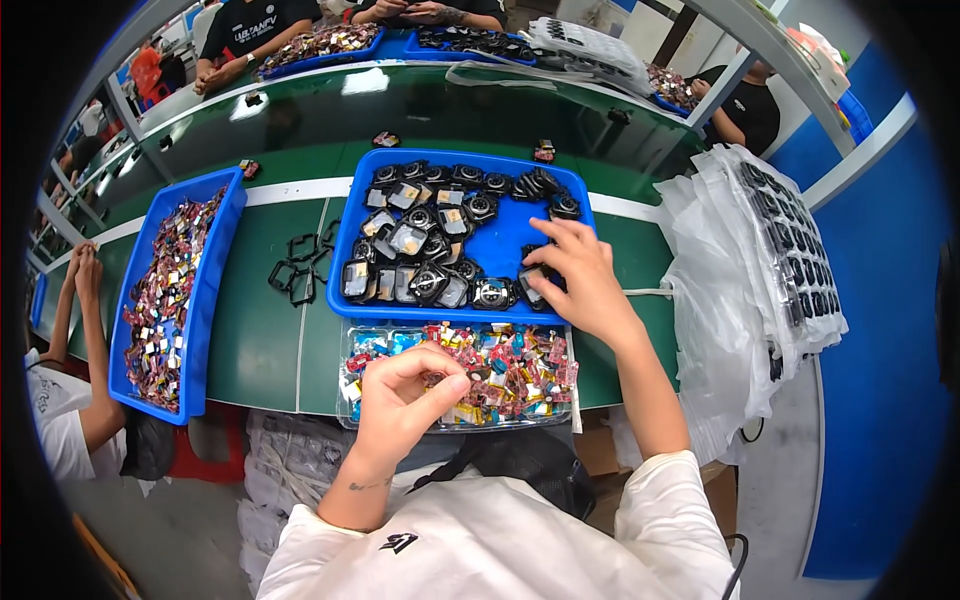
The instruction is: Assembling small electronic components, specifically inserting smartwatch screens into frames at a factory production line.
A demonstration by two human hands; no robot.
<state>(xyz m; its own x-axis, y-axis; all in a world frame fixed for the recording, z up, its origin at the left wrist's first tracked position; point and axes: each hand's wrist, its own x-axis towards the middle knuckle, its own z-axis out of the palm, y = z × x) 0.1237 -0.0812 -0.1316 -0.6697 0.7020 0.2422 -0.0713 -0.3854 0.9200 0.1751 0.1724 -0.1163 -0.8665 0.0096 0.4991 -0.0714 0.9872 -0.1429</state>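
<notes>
My left hand (405, 395) is closed in a pinch above a clear plastic tray (347, 418); whatever lies between its fingertips is hidden. Small flexible circuit parts (510, 368) in pink, yellow, white and blue fill that tray. Behind it is a blue tray (505, 245) of black watch cases (428, 282), some showing round backs and others pale square faces. Over this tray's right side, my right hand (585, 275) has its fingers apart. Its thumb and fingertips are at one watch case (527, 287), partly covered by the hand.
Left of the trays lie several black frames (300, 268). Farther left is a long blue tray (235, 215) of small parts. Stacked white blister trays (790, 250) with black pieces stand at the right. Across the green bench (255, 345), other people work; another person's hands (85, 270) are at far left.
</notes>
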